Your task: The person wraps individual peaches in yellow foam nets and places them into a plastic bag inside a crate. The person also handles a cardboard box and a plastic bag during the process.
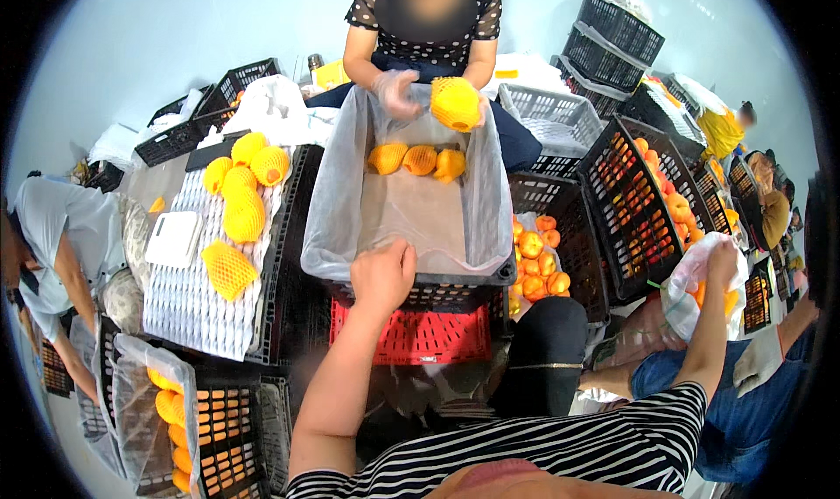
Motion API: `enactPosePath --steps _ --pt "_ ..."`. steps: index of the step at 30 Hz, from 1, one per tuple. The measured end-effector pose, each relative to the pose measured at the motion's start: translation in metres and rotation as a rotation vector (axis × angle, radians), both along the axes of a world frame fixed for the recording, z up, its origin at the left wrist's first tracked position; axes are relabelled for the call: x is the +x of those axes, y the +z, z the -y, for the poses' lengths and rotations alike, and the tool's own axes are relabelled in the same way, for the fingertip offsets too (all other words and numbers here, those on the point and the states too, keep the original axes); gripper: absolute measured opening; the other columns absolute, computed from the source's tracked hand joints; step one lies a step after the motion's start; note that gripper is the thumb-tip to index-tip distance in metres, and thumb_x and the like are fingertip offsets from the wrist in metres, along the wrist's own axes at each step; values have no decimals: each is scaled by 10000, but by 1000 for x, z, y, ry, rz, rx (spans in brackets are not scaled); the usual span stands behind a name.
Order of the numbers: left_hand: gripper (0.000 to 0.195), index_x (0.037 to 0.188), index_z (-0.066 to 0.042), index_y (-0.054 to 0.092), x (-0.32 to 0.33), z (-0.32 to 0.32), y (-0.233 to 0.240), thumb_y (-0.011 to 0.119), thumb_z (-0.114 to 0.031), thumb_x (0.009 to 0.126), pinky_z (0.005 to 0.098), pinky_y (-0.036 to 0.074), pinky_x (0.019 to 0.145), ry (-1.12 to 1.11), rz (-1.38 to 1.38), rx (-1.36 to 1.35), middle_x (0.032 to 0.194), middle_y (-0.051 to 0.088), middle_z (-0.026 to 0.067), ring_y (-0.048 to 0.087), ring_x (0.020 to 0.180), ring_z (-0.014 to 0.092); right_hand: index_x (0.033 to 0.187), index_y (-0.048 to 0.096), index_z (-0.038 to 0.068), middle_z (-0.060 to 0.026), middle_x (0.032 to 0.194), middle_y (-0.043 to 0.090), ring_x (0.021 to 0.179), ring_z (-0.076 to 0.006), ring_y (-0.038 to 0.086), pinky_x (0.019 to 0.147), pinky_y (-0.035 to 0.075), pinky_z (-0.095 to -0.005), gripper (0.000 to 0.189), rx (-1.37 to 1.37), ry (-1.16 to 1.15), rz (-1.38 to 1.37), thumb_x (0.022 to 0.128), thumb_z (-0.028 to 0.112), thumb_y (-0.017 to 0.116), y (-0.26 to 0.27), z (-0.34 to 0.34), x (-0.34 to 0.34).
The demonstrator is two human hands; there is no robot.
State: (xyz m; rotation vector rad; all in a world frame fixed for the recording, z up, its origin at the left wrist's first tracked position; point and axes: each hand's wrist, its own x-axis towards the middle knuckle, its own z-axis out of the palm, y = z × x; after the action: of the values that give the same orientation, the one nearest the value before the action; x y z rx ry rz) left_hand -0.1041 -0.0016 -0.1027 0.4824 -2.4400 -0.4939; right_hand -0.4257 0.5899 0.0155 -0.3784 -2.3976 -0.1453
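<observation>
A black plastic crate [453, 290] with a clear plastic liner [328, 230] stands before me on an upturned red crate [410, 332]. My left hand [384, 273] is curled shut over its near lined rim. Inside, three fruits in yellow foam nets [420, 160] sit in a row near the far end. Far to the right, my right hand [722, 263] is at the mouth of a white plastic bag [682, 289] that holds orange-yellow items; its fingers are partly hidden. Across from me, a person's gloved hand [397, 93] and bare hand hold up a netted fruit [455, 103] above the crate.
Left, several netted fruits [244, 213] and a white scale [174, 238] lie on a white foam sheet [197, 309]. At right, black crates hold loose peaches [541, 263] and more fruit [676, 204]. A lined crate [197, 420] of netted fruit stands lower left. Other people work on both sides.
</observation>
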Motion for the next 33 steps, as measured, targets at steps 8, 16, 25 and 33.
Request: enactPosePath --steps 8,16,25,33 --pt "270 609 -73 578 5 5 3 597 -277 784 418 461 569 -47 -15 -38 600 596 112 594 577 299 824 625 41 -123 831 634 760 -291 624 693 505 -373 129 -187 1427 381 782 148 568 -21 378 90" --pt "280 566 -96 580 6 11 -1 645 -302 746 390 465 563 -112 -46 -25 583 580 82 587 566 267 859 678 89 -134 897 657 842 -303 625 714 493 -401 250 785 1232 1007 790 245 494 -159 602 44" --pt "290 573 -140 519 4 16 -9 665 -327 741 327 414 498 -118 13 -16 586 514 8 556 565 185 1389 296 111 -109 1396 369 1289 -278 333 1007 292 -429 726 709 792 816 750 282 592 -264 645 -53" --pt "303 562 -154 496 4 17 -9 684 -336 715 306 376 474 -115 -41 -26 570 487 -9 525 535 155 1366 333 141 -62 1372 411 1295 -221 327 983 289 -405 732 524 838 808 733 364 626 -241 659 -48"
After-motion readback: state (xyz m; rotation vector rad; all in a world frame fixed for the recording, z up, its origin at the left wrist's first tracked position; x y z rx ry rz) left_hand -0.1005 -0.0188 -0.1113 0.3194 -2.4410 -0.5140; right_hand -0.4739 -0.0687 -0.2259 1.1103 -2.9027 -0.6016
